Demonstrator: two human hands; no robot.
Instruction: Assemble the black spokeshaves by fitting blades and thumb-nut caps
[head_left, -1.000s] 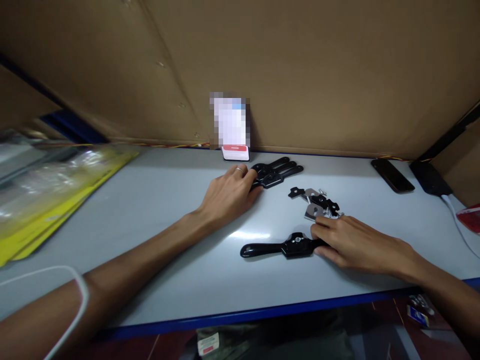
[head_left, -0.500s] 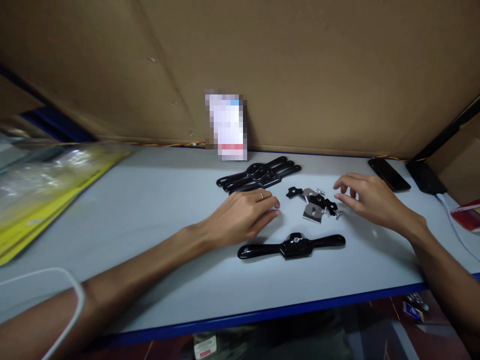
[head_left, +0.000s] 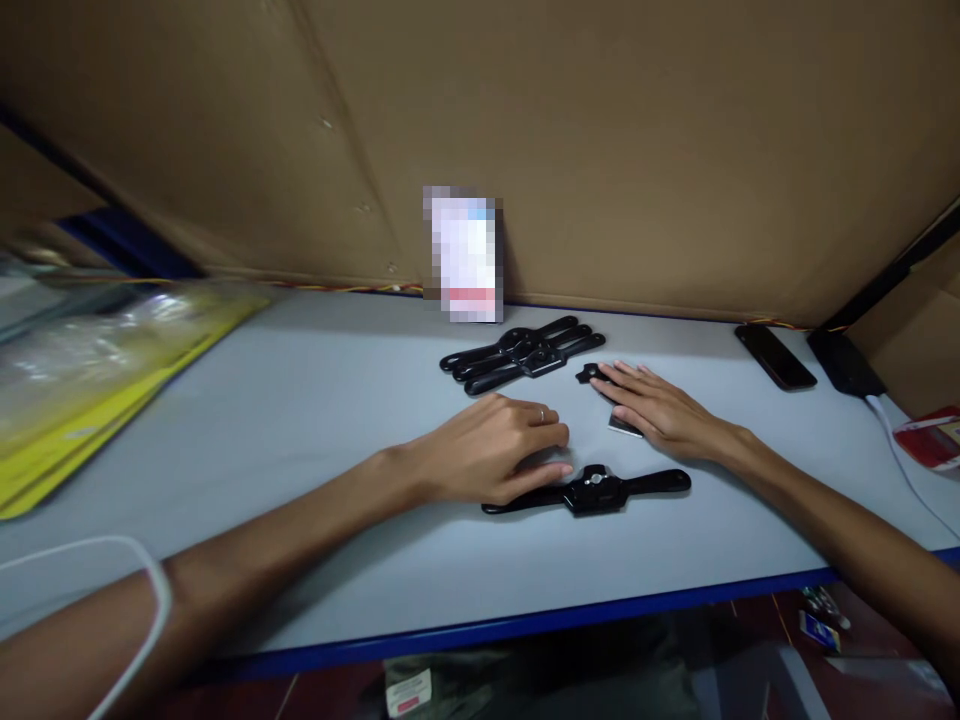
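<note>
A black spokeshave body (head_left: 600, 490) lies on the grey table (head_left: 315, 420) near the front edge. My left hand (head_left: 491, 450) rests palm down at its left handle, fingers loosely curled and touching it. My right hand (head_left: 652, 405) lies flat with its fingers stretched over a small heap of black and metal parts (head_left: 621, 424), covering most of them. A stack of several black spokeshave bodies (head_left: 525, 352) lies behind both hands.
A blurred white card (head_left: 465, 255) leans on the cardboard back wall. A black phone (head_left: 775, 355) and a black charger with a white cable (head_left: 844, 365) lie at the right. Yellow packaging under clear plastic (head_left: 97, 390) fills the left side.
My right hand moved left from near the phone and came down flat on the small parts. My left hand slid down to the single spokeshave's left handle.
</note>
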